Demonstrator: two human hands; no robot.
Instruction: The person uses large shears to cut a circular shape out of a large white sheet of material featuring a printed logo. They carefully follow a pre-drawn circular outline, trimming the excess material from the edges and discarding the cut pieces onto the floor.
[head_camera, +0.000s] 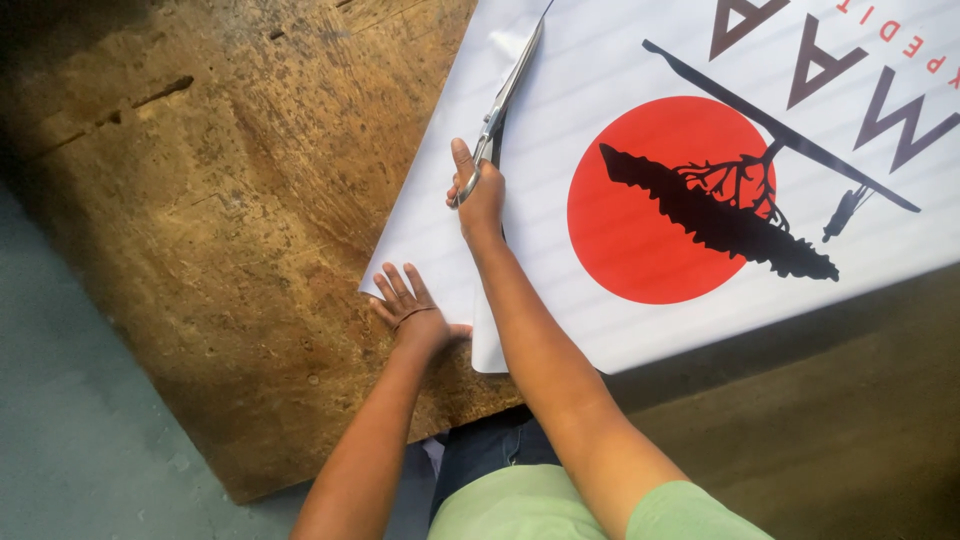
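Steel scissors (507, 95), gripped in your right hand (480, 195), cut straightest while your spread left hand (410, 305) pressed the white printed banner (560, 330) flat.

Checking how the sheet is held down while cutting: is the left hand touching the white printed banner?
Touching. The head view shows the left hand spread flat, its fingers lying on the near corner of the white printed banner, while the right hand works the scissors.

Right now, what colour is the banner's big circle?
Red circle, on the white banner; head view.
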